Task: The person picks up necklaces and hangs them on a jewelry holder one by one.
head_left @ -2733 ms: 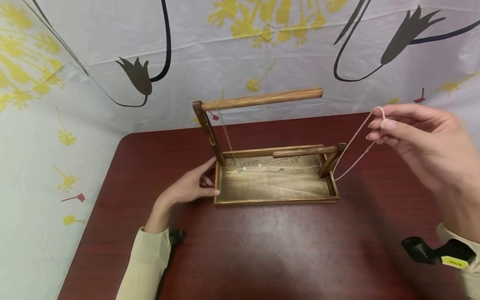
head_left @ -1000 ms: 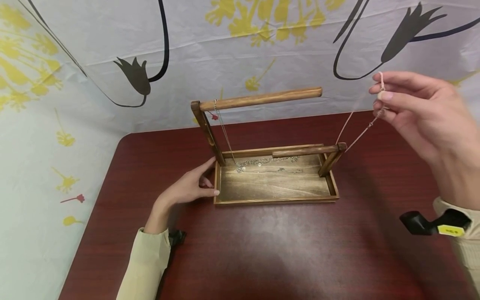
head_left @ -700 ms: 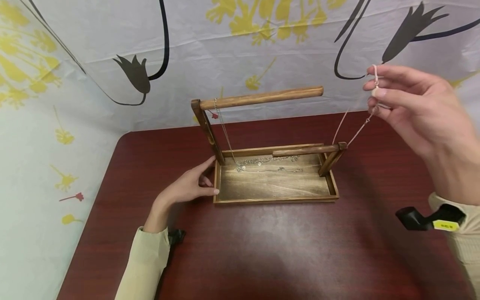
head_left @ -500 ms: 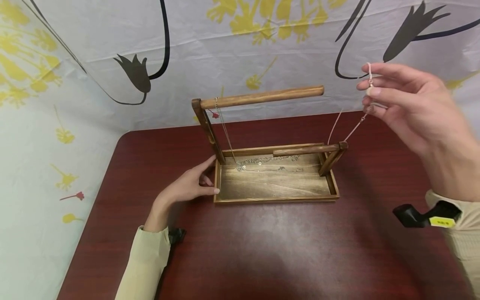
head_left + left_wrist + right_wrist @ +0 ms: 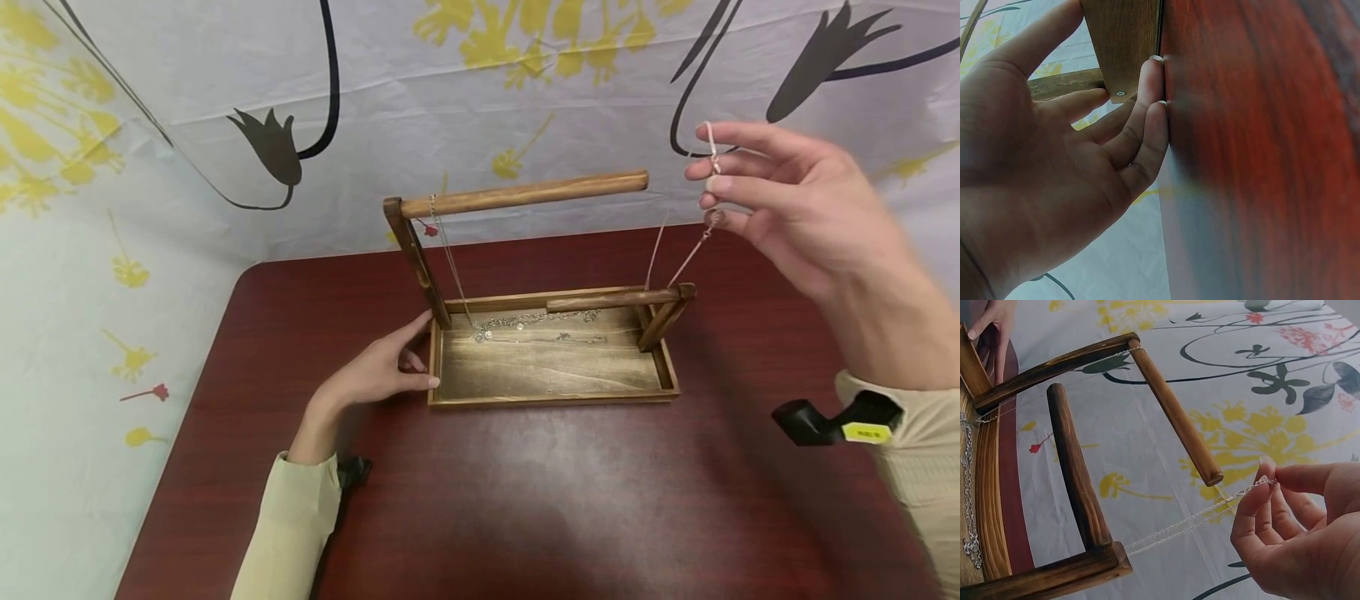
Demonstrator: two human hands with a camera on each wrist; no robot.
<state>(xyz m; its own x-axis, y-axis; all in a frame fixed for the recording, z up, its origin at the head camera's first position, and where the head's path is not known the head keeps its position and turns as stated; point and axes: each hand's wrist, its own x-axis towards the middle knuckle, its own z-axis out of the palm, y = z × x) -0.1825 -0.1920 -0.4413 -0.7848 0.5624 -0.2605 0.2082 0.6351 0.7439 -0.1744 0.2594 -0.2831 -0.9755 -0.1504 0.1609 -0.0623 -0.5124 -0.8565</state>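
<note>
My right hand (image 5: 795, 200) pinches a thin chain necklace (image 5: 690, 256) between thumb and fingers, up to the right of the upper bar's free end. The chain's loop hangs down behind the lower right post; its bottom is hidden in the head view. A wooden jewelry stand (image 5: 555, 401) has a tray base, a tall upper bar (image 5: 525, 195) and a short lower bar (image 5: 607, 300). At the stand's left end, my left hand (image 5: 371, 371) touches the tray with thumb and index spread. The left wrist view shows its extended fingers (image 5: 1154, 134) against the wood and tabletop.
Another necklace (image 5: 450, 254) hangs from the upper bar's left part, reaching into the tray. Several silver chains (image 5: 525, 322) lie along the tray's back half. The dark red table (image 5: 525, 500) ends at a patterned cloth (image 5: 360, 167) behind and on the left.
My right hand has risen and then moved left with the necklace, toward the upper bar's free end. The loop has shifted left behind the lower post. My left hand and the stand hold still.
</note>
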